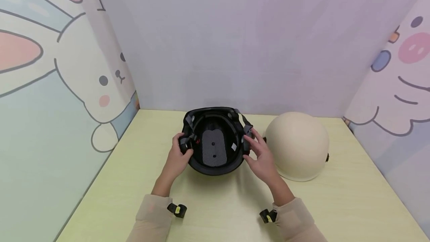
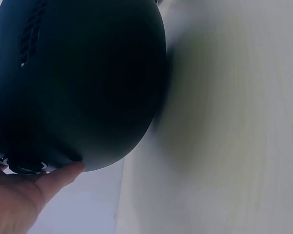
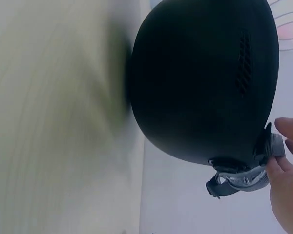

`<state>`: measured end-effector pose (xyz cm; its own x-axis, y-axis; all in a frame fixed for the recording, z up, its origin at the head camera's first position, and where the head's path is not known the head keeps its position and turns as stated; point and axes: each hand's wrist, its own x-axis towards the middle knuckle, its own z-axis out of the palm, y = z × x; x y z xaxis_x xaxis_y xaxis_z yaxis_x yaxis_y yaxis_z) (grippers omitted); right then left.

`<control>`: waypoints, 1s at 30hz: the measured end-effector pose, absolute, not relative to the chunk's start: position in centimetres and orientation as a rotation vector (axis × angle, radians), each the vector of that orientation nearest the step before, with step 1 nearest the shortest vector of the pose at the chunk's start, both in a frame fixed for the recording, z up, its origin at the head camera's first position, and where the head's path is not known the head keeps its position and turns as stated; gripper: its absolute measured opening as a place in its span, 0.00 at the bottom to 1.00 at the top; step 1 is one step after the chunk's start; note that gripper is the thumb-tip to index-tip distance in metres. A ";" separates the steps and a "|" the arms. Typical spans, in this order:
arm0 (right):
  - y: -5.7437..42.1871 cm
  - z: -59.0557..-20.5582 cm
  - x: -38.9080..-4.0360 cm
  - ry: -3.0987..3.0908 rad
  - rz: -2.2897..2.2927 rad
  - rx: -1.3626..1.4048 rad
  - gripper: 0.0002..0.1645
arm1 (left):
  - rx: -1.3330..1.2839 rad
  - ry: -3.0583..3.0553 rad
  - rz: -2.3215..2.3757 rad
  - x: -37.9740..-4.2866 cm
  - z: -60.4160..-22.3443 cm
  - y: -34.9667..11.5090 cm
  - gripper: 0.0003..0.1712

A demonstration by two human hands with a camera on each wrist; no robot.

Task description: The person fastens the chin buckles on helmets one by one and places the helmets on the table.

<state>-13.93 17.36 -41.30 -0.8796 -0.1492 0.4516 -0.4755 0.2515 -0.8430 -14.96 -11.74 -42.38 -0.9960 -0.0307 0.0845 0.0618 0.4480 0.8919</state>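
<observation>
A black helmet point(image 1: 215, 169) sits upside down on the table, its padded inside facing up in the head view. My left hand point(image 1: 176, 158) grips its left rim, thumb toward me and fingers at the far side, next to a dark strap and buckle point(image 1: 186, 143). In the left wrist view the left thumb point(image 2: 61, 178) lies against the dark shell point(image 2: 88, 87). At the right rim my right hand point(image 1: 263, 158) holds a grey strap point(image 3: 275, 146) between thumb and fingers. Part of the strap hangs in a loop point(image 3: 234, 187) beside the shell.
A cream helmet point(image 1: 297, 146) stands dome up on the pale yellow table point(image 1: 356, 193), just right of my right hand. Behind the table is a plain pale wall point(image 1: 235, 44); cartoon-printed panels point(image 1: 77, 96) flank both sides. Each sleeve carries a small black wrist device point(image 1: 177, 210).
</observation>
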 end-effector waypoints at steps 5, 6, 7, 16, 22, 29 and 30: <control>18.1 -41.1 -14.0 -2.450 1.348 0.675 0.41 | -0.093 -2.622 -1.507 -15.0 -41.8 -12.1 0.38; 18.2 -41.0 -14.0 -2.483 1.276 0.689 0.42 | -0.116 -2.629 -1.477 -15.1 -41.6 -12.1 0.37; 18.3 -41.0 -14.0 -2.511 1.217 0.701 0.42 | -0.142 -2.637 -1.449 -15.1 -41.5 -12.1 0.37; 18.7 -41.0 -14.3 -2.576 1.118 0.783 0.44 | -0.195 -2.658 -1.395 -15.5 -41.1 -12.3 0.35; 18.9 -41.5 -14.9 -2.511 1.088 0.811 0.41 | -0.212 -2.680 -1.338 -15.5 -40.8 -12.2 0.33; 19.1 -41.8 -15.2 -2.415 1.079 0.804 0.36 | -0.246 -2.724 -1.123 -16.0 -39.7 -12.0 0.28; 19.2 -41.8 -15.2 -2.403 1.082 0.800 0.35 | -0.254 -2.722 -1.097 -16.1 -39.5 -12.0 0.28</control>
